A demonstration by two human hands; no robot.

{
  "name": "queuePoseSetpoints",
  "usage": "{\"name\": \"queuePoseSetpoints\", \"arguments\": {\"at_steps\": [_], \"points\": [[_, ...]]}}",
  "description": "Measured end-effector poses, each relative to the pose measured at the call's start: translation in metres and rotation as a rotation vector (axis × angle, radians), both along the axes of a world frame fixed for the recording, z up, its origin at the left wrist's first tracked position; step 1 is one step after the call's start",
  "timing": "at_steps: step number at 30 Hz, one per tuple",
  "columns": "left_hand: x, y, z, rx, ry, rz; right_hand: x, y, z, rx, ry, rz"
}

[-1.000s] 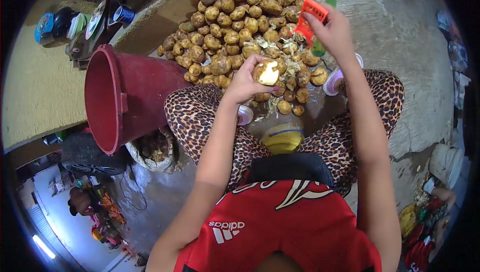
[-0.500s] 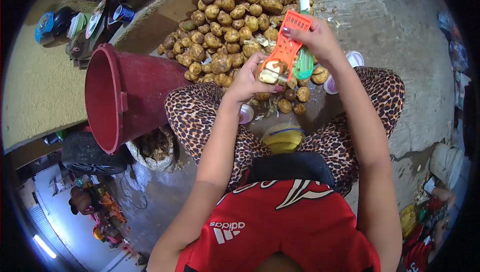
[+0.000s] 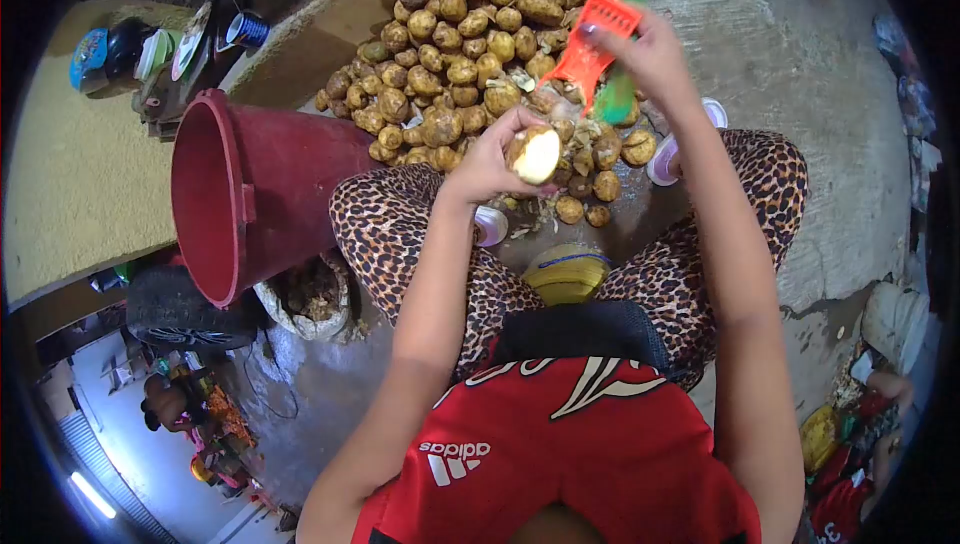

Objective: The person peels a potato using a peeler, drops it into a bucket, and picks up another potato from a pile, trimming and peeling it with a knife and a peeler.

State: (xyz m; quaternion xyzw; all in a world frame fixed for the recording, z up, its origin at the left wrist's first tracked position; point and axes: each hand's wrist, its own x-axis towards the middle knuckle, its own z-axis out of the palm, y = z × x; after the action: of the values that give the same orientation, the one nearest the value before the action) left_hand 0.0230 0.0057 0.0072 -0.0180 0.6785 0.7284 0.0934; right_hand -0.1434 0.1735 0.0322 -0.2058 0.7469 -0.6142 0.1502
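My left hand is wrapped round a partly peeled potato, whose pale bare side faces up and right. Up and to the right of it, my right hand grips an orange peeler, held apart from the potato. A green tool, blurred by motion, shows beside the peeler under the same hand; how it is held is hard to make out. Beyond both hands lies a big heap of brown unpeeled potatoes, with pale peelings scattered over its near right part.
A large red bucket lies tilted at my left, with a white sack below it. Between my legs is a yellow container. A tire stands lower left. Other people are at the lower left and lower right edges.
The peeler came down onto the potato half a second ago and is now lifted up and away from it. More of the potato's pale flesh shows than one second ago.
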Motion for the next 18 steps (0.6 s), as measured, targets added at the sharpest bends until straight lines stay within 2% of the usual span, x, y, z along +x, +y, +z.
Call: {"name": "queuePoseSetpoints", "arguments": {"at_steps": [1,3,4,7,8,9,11,12,15,17,18], "points": [[0.0,-0.002,-0.001,-0.057,0.066,-0.041,-0.012,0.005,-0.004,-0.112,-0.067,-0.016],[0.003,-0.002,-0.002,0.001,-0.006,-0.043,-0.021,0.011,-0.003,-0.333,-0.212,-0.051],[0.002,-0.002,0.0,0.019,-0.052,-0.025,-0.014,0.009,0.0,-0.37,-0.264,0.02],[-0.003,0.002,0.005,0.065,-0.052,0.006,0.018,-0.003,0.007,-0.37,-0.296,0.207],[-0.003,0.004,0.005,0.08,-0.031,0.008,0.028,-0.006,0.005,-0.276,-0.276,0.208],[-0.003,0.003,0.002,0.038,-0.045,0.008,0.029,-0.004,0.013,-0.149,-0.21,0.324],[-0.003,0.0,-0.007,-0.047,-0.079,0.013,0.019,-0.006,0.0,-0.142,-0.213,0.24],[-0.005,-0.001,-0.004,0.043,-0.171,0.024,0.018,-0.005,0.001,-0.144,-0.202,0.232],[-0.008,0.005,0.005,0.111,-0.1,0.073,0.009,-0.001,0.007,-0.084,-0.106,0.133],[-0.003,-0.004,-0.005,0.063,0.069,-0.107,-0.003,0.005,-0.001,0.046,0.018,-0.024],[-0.003,-0.008,-0.008,0.038,0.157,-0.199,-0.023,0.015,-0.018,0.103,0.228,-0.191]]}}
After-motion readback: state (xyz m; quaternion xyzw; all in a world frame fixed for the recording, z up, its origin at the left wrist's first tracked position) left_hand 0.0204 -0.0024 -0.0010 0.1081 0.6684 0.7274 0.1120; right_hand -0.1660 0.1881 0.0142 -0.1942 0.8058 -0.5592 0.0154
